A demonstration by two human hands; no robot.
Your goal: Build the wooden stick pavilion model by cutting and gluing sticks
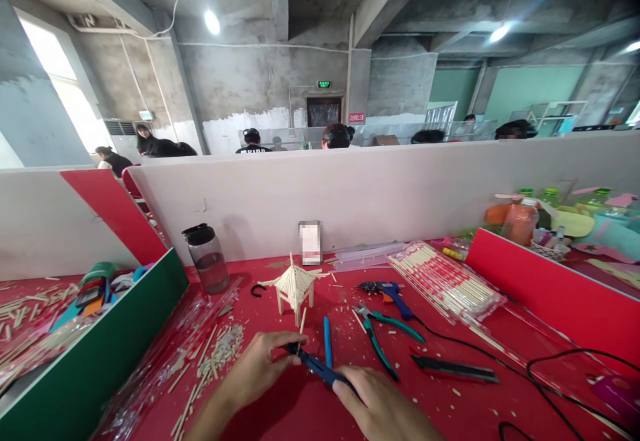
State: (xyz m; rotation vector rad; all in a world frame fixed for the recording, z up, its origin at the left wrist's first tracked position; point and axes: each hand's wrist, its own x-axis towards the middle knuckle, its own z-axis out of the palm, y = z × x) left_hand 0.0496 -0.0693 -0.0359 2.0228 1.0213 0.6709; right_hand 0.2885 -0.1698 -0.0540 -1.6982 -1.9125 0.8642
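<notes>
Low in the middle, my left hand (267, 361) is closed in a pinch on a thin wooden stick (303, 321) that points up and away from me. My right hand (373, 401) grips dark blue pliers (320, 367). Their black jaws meet the stick beside my left fingertips; whether they touch it is partly hidden by the fingers. Just beyond stands a small pavilion model (295, 284) made of pale sticks, with a pointed roof and legs. A blue pen-like rod (328, 341) lies right of the stick.
Green-handled cutters (380, 334), a blue glue gun (387, 291) with a black cord and a black utility knife (455, 367) lie at right. Bundled sticks (445, 281) lie behind them. At left are a water bottle (207, 261) and stick offcuts (225, 351). A white partition (400, 194) closes the back.
</notes>
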